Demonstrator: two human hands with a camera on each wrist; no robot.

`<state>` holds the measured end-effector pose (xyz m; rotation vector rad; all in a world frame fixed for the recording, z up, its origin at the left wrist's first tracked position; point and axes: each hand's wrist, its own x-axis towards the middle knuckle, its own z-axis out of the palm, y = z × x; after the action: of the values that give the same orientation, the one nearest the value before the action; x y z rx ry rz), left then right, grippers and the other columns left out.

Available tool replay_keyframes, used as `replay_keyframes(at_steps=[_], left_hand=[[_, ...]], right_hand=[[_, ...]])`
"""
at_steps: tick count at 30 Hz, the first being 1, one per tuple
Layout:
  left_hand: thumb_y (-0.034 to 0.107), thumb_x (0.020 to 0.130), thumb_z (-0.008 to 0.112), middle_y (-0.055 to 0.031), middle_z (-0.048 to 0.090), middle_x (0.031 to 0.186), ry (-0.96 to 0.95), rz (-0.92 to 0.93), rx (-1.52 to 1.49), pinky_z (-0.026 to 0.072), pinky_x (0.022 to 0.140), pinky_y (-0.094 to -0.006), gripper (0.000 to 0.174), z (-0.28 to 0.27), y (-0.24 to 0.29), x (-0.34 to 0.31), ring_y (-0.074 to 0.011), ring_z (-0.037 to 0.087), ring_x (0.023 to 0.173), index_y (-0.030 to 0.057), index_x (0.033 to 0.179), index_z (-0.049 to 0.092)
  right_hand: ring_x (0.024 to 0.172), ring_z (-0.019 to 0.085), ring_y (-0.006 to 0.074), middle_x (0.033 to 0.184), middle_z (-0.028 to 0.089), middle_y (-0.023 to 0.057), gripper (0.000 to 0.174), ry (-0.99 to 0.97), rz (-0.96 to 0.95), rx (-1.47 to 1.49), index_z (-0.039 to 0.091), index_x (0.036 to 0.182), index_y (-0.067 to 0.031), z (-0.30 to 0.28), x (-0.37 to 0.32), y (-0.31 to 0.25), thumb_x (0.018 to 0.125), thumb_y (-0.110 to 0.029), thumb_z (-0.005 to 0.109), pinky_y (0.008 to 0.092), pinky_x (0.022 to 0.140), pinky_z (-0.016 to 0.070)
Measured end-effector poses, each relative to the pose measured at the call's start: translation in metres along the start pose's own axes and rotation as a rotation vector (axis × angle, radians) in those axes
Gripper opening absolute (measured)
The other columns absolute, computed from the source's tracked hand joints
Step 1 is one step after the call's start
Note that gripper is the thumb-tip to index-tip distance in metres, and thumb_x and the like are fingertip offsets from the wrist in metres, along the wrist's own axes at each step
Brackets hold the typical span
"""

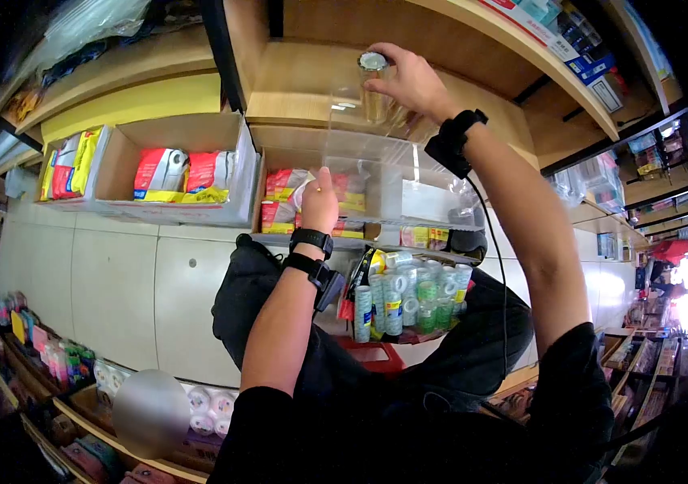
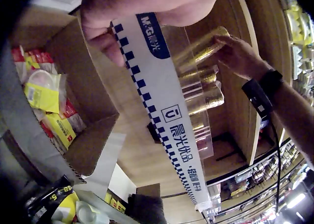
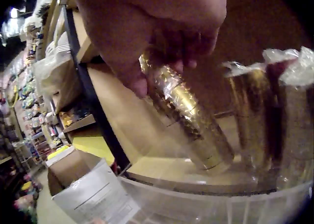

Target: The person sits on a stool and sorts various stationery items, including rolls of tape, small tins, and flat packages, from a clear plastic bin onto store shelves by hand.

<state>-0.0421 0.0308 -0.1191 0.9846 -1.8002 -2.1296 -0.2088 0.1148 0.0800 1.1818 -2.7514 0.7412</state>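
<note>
My right hand (image 1: 415, 85) grips the upper end of a gold, clear-wrapped roll (image 3: 181, 103). The roll leans inside a clear plastic box (image 1: 372, 149). Several similar gold rolls (image 3: 250, 111), with crinkled wrap at their tops, stand beside it in the box. My left hand (image 1: 320, 203) holds the near edge of this box, its fingers (image 2: 105, 42) curled around the side. Along that side runs a white M&G label (image 2: 164, 106) with a blue checkered border.
Cardboard boxes (image 1: 247, 173) of red and yellow packets (image 1: 162, 173) stand before the wooden shelf (image 1: 295, 89). Clear and green tape rolls (image 1: 408, 298) are gathered between the person's knees, above a red stool (image 1: 372, 353). A black cable (image 1: 501, 266) hangs from the right wrist.
</note>
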Motion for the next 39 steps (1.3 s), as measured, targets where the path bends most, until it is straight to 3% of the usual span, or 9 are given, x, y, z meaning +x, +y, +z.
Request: replay_keyframes(at_steps=[3, 8, 16, 26, 31, 33, 35, 37, 39], left_hand=[[0.047, 0.09, 0.037, -0.008, 0.06, 0.082, -0.024, -0.038, 0.073, 0.0438, 0.044, -0.0256, 0.053, 0.001, -0.004, 0.004, -0.0181, 0.064, 0.065, -0.0022, 0.104, 0.051], [0.048, 0.09, 0.038, -0.0067, 0.059, 0.069, 0.107, 0.125, 0.074, 0.0413, 0.044, -0.0253, 0.049, 0.007, -0.029, 0.021, -0.0147, 0.06, 0.059, 0.0013, 0.094, 0.053], [0.049, 0.09, 0.038, -0.012, 0.063, 0.068, 0.042, 0.051, 0.091, 0.0349, 0.041, -0.0243, 0.049, 0.002, -0.02, 0.015, -0.011, 0.053, 0.05, 0.0023, 0.093, 0.052], [0.05, 0.089, 0.036, -0.0132, 0.064, 0.069, 0.011, -0.016, 0.051, 0.0334, 0.041, -0.0242, 0.057, 0.002, 0.006, -0.005, -0.0095, 0.044, 0.043, -0.0027, 0.104, 0.05], [0.049, 0.09, 0.036, -0.0126, 0.064, 0.069, -0.003, -0.018, 0.062, 0.0333, 0.041, -0.0242, 0.056, 0.002, 0.004, -0.003, -0.0092, 0.044, 0.043, -0.0029, 0.103, 0.051], [0.049, 0.09, 0.036, -0.0124, 0.064, 0.068, 0.004, -0.023, 0.061, 0.0335, 0.04, -0.0239, 0.056, 0.002, -0.003, 0.002, -0.0092, 0.044, 0.043, -0.0029, 0.103, 0.051], [0.05, 0.09, 0.036, -0.0119, 0.064, 0.068, 0.021, 0.038, 0.114, 0.0358, 0.039, -0.0231, 0.056, 0.002, -0.011, 0.009, -0.0102, 0.053, 0.049, -0.0031, 0.104, 0.051], [0.05, 0.09, 0.036, -0.0117, 0.063, 0.069, 0.022, 0.032, 0.087, 0.0369, 0.039, -0.0229, 0.057, 0.003, -0.016, 0.011, -0.0115, 0.056, 0.052, -0.0034, 0.105, 0.05], [0.05, 0.09, 0.036, -0.0115, 0.063, 0.069, 0.022, 0.028, 0.061, 0.0381, 0.039, -0.0226, 0.058, 0.004, -0.015, 0.011, -0.0127, 0.06, 0.056, -0.0038, 0.106, 0.05]], right_hand=[[0.093, 0.058, 0.0319, 0.098, 0.061, 0.0163, 0.05, 0.052, -0.208, -0.074, 0.056, 0.109, -0.0079, -0.004, 0.003, -0.008, 0.063, -0.022, 0.07, 0.0359, 0.084, 0.045], [0.084, 0.06, 0.0323, 0.09, 0.063, 0.0152, 0.051, -0.354, -0.24, -0.304, 0.057, 0.11, -0.0092, 0.003, 0.0, -0.025, 0.061, -0.019, 0.068, 0.0383, 0.076, 0.0475], [0.098, 0.054, 0.0318, 0.099, 0.061, 0.0156, 0.047, -0.591, -0.213, -0.535, 0.056, 0.105, -0.0055, 0.043, 0.013, -0.021, 0.061, -0.015, 0.07, 0.0388, 0.083, 0.044], [0.097, 0.055, 0.032, 0.1, 0.059, 0.0188, 0.048, -0.693, -0.113, -0.24, 0.052, 0.107, 0.0002, 0.042, 0.015, -0.017, 0.062, -0.013, 0.066, 0.0376, 0.081, 0.0443], [0.104, 0.053, 0.0304, 0.111, 0.057, 0.0187, 0.044, -0.8, -0.068, -0.238, 0.055, 0.111, -0.0006, 0.05, 0.018, -0.008, 0.072, -0.02, 0.054, 0.0347, 0.088, 0.0422], [0.097, 0.056, 0.0334, 0.105, 0.059, 0.0199, 0.04, -0.741, -0.135, -0.185, 0.058, 0.105, 0.0004, 0.059, 0.019, 0.004, 0.071, -0.018, 0.051, 0.0386, 0.085, 0.0434], [0.09, 0.058, 0.0365, 0.1, 0.061, 0.0211, 0.036, -0.679, -0.199, -0.131, 0.061, 0.099, 0.0013, 0.054, 0.015, 0.0, 0.07, -0.017, 0.049, 0.0426, 0.081, 0.0447], [0.105, 0.053, 0.0307, 0.112, 0.057, 0.018, 0.038, -0.678, -0.002, -0.257, 0.057, 0.11, -0.0019, 0.045, 0.014, -0.004, 0.076, -0.019, 0.048, 0.0374, 0.09, 0.0415], [0.104, 0.053, 0.0317, 0.111, 0.057, 0.0181, 0.038, -0.704, 0.016, -0.336, 0.057, 0.11, -0.0035, 0.044, 0.015, -0.001, 0.077, -0.019, 0.048, 0.0381, 0.089, 0.0415]])
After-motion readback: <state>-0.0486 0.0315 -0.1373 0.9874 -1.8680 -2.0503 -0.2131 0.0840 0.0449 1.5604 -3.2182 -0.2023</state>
